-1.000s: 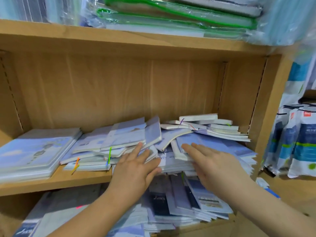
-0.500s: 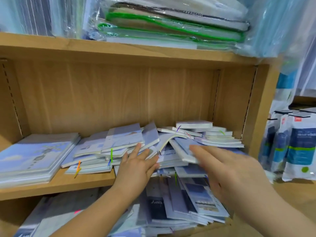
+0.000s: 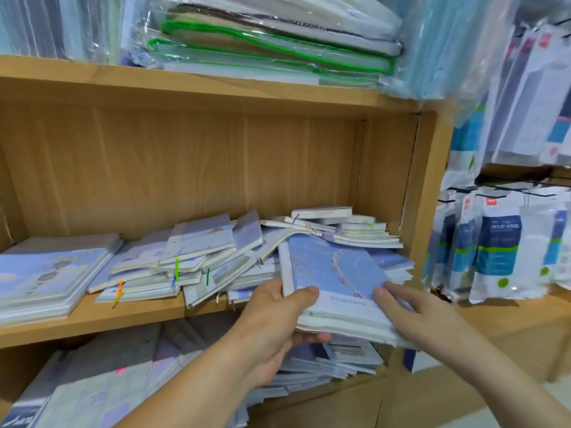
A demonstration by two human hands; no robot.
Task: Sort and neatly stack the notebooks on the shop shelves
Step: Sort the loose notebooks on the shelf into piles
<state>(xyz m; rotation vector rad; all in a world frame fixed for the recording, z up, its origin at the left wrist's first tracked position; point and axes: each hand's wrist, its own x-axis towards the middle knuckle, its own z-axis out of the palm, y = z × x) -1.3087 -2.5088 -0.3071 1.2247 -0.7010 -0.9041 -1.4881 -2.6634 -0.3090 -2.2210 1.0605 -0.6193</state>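
Observation:
A bundle of light-blue notebooks [image 3: 333, 273] juts out over the front edge of the middle wooden shelf [image 3: 129, 313]. My left hand [image 3: 278, 322] grips the bundle's near left corner, thumb on the top cover and fingers underneath. My right hand [image 3: 414, 316] holds its near right edge, fingers on the cover. A messy heap of notebooks [image 3: 197, 257] with coloured ribbon markers lies in the shelf's middle. A neat stack of blue notebooks [image 3: 46, 273] sits at the left. Small white-edged notebooks [image 3: 340, 223] are piled at the back right.
The shelf below holds a jumble of blue and white notebooks [image 3: 102, 390]. Plastic-wrapped folders with green edges [image 3: 272, 47] lie on the top shelf. The shelf's right side panel [image 3: 423, 193] stands close to the bundle. Packaged goods [image 3: 497, 242] hang and stand on the right.
Both hands were lying flat on the heap; now they hold a bundle of blue notebooks and have drawn it forward over the shelf edge. The view moved closer and rightward.

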